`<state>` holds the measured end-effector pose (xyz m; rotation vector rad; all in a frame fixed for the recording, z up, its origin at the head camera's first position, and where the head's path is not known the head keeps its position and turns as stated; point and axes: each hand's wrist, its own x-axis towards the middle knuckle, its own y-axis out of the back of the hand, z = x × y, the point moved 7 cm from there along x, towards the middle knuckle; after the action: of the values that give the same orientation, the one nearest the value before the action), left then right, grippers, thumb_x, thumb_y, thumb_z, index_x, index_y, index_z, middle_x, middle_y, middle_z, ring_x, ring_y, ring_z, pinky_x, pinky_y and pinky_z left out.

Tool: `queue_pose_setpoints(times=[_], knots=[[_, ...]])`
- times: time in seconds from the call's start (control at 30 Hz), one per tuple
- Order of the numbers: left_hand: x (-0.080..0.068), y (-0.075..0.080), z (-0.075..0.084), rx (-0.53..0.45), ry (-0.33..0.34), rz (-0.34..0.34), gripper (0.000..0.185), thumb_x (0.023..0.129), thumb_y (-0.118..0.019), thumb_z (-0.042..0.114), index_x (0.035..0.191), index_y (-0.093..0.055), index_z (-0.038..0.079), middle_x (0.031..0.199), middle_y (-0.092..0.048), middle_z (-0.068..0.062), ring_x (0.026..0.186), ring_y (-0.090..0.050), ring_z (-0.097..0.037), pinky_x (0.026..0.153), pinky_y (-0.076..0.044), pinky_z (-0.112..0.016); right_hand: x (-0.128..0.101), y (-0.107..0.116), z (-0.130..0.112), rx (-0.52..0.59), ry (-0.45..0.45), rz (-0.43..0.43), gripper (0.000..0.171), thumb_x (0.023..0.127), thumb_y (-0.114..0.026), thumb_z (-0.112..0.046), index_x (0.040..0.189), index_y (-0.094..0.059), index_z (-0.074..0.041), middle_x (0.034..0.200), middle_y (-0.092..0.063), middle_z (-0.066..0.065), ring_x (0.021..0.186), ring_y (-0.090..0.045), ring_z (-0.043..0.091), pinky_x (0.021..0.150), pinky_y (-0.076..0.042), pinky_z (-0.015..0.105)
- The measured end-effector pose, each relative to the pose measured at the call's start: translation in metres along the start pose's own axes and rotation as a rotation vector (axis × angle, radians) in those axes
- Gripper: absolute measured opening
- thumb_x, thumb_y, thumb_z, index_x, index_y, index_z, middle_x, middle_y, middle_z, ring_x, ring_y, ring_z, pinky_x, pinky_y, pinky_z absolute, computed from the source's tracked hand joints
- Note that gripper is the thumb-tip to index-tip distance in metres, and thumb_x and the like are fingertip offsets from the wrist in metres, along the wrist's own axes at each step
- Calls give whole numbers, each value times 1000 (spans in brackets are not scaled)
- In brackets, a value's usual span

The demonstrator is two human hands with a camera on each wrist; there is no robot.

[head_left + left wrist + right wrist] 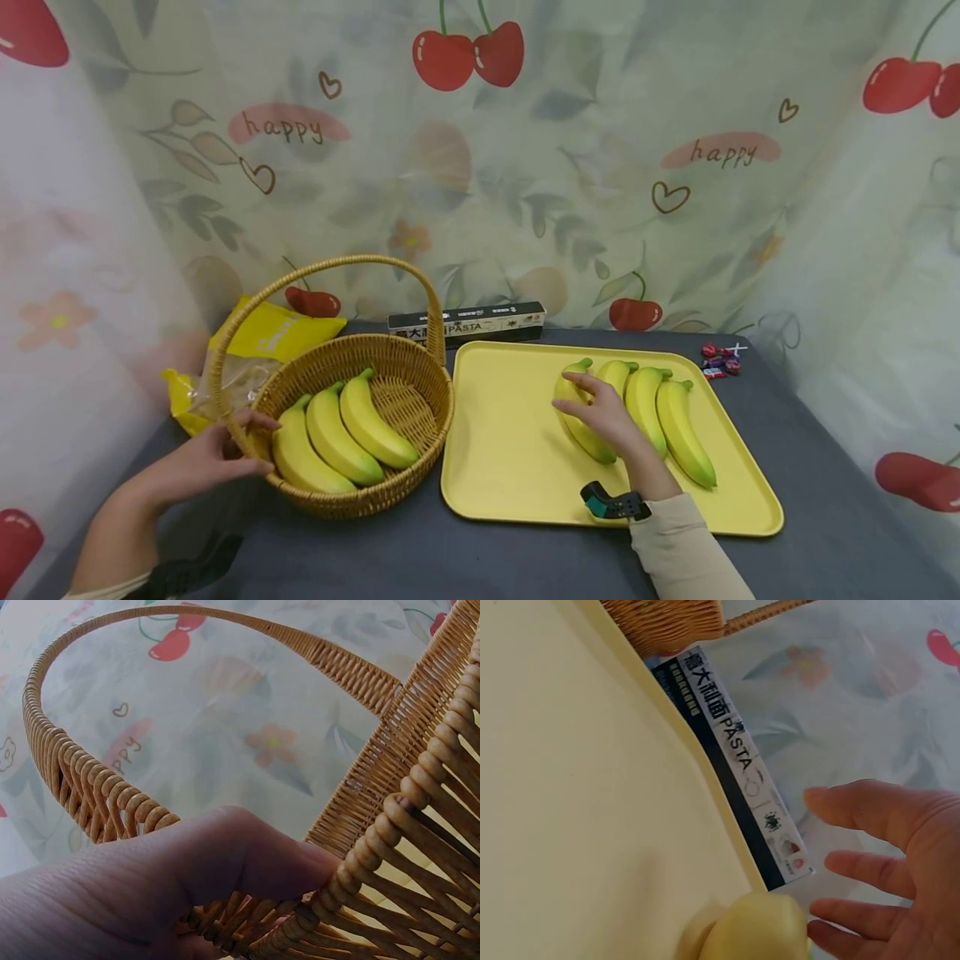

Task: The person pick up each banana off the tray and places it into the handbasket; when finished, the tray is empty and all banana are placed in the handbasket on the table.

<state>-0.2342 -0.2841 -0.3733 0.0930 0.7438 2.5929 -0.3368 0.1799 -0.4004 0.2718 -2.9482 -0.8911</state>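
Note:
My left hand (206, 462) grips the wicker basket (360, 502) at its left rim, near the foot of the arched handle. In the left wrist view the thumb (247, 851) presses on the rim. Three bananas (341, 433) lie side by side inside the basket. Over the yellow tray (502, 467), my right hand (611, 421) hovers at the leftmost banana (592, 442), its fingers spread and partly covering it. More bananas (686, 433) lie in a row to the right. The right wrist view shows the fingers apart, close beside a banana's end (757, 930).
A black and white pasta box (495, 321) stands behind the tray against the patterned curtain. Behind the basket leans a yellow plastic bag (281, 333). Several wrapped candies (720, 362) lie past the tray's back right corner on the dark tabletop (517, 558).

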Motion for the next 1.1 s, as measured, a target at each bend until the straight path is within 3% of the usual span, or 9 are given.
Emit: queue_pose_setpoints(times=[0.37, 0.67, 0.97, 1.1], knots=[[0, 0, 1, 15, 8, 5, 47, 91, -58, 10, 128, -39, -11, 127, -39, -34, 89, -55, 2, 70, -49, -24, 5, -14, 5, 37, 109, 4, 58, 83, -60, 5, 137, -39, 6, 151, -24, 24, 140, -19, 38, 110, -23, 49], [0, -1, 1, 6, 10, -6, 47, 91, -57, 10, 128, -38, -11, 127, -39, -34, 89, -54, 3, 71, -49, -24, 6, -19, 17, -90, 102, -1, 71, 83, -68, -6, 143, -32, 0, 153, -12, 26, 139, -18, 39, 109, -27, 49], [0, -1, 0, -11, 3, -13, 47, 92, -56, 9, 128, -36, -12, 127, -38, -35, 88, -55, 3, 71, -49, -24, 3, -22, 15, -168, 118, -22, 74, 82, -69, -9, 145, -31, -6, 149, -24, 26, 139, -18, 42, 108, -24, 54], [0, -2, -1, -11, -1, -13, 47, 92, -56, 9, 128, -36, -12, 126, -38, -35, 89, -55, 3, 70, -49, -24, 3, -20, 14, -158, 99, -8, 71, 82, -69, -7, 144, -34, -7, 148, -29, 25, 135, -28, 41, 105, -31, 52]])
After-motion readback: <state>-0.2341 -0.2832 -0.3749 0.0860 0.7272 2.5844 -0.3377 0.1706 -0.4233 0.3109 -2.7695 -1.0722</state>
